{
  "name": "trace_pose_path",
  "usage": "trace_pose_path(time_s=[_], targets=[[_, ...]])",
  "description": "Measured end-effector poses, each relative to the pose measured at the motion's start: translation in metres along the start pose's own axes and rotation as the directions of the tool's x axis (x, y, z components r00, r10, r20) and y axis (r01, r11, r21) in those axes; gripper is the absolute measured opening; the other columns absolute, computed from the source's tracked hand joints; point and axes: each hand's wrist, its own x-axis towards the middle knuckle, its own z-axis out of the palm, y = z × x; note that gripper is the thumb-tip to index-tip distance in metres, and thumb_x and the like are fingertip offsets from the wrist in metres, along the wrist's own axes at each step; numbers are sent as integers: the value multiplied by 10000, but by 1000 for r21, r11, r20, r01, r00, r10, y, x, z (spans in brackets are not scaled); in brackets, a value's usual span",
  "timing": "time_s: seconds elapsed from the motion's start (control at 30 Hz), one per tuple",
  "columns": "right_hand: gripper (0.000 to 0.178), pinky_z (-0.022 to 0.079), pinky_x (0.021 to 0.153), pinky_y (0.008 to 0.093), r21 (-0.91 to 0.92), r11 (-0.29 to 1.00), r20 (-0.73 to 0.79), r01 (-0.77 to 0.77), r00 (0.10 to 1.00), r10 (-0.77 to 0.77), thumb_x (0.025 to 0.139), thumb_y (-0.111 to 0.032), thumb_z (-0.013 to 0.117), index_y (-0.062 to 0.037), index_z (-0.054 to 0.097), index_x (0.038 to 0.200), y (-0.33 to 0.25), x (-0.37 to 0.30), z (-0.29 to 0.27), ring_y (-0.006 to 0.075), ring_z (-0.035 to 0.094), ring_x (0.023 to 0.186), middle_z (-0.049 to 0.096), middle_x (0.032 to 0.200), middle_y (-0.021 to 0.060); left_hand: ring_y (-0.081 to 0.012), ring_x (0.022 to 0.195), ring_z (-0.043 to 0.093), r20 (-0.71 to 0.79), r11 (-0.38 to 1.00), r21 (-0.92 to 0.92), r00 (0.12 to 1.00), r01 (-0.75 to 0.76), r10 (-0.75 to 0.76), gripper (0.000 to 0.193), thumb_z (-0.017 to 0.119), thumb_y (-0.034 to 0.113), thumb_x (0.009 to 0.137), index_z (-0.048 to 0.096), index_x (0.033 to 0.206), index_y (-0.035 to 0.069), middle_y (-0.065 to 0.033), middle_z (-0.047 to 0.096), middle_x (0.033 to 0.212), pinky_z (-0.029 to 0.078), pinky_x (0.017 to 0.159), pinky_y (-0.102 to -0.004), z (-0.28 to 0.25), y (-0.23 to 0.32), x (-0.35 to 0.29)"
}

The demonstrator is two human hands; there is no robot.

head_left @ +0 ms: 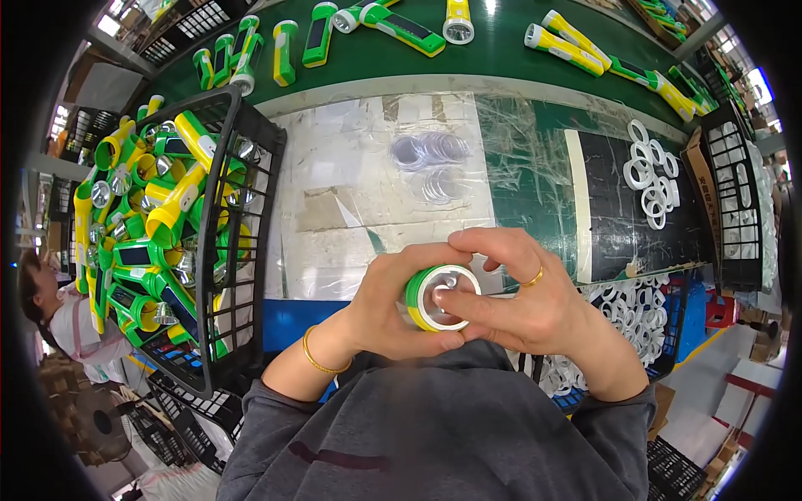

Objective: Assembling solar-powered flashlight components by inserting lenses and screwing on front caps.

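Observation:
In front of my body, my left hand (386, 294) is wrapped round a green and yellow flashlight (413, 294), with its round head turned up toward me. A white ring (425, 314) lines the head's rim, and a shiny reflector shows inside. The thumb of my right hand (535, 316) presses into the opening, while its index finger arches over the far side. Its other fingers close near the flashlight's lower side, partly hidden. Beyond my hands, clear round lenses (430, 152) lie in overlapping stacks on the worktable (334, 242).
A black crate (238, 250) full of flashlights stands at left. Several white rings (642, 173) lie on a black board (614, 225) at right; more fill a bin (672, 321) below the table edge. Assembled flashlights (401, 29) rest on the green belt (493, 63) at the back.

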Motion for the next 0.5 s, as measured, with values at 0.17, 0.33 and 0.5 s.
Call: trace_pose_path(time_s=[0.17,0.33,0.5], targets=[[401,515,657,334,-25,996,-37,80,996,-81,641,-227,793,-162,697,1025,4,-1,3,285,576,983,501,1233,148,-243,845,674,-71,999,-48,998,-4,0,682,810,180,629,487,1209,21,-114,654,986,529,734,-308,2,1,-1],[402,514,651,334,12,999,-27,42,999,-42,631,-242,797,-172,691,1013,4,1,3,287,577,982,497,1246,152,-239,821,672,-91,999,-36,996,19,-22,636,801,169,634,501,1176,28,-115,654,968,528,716,-311,4,4,1],[387,513,645,333,43,999,-3,12,1000,-12,631,-239,794,-162,679,992,2,2,2,285,577,967,497,1242,154,-226,770,674,-104,999,-25,994,27,-30,607,794,159,637,506,1156,29,-106,660,905,528,682,-301,6,5,0]])
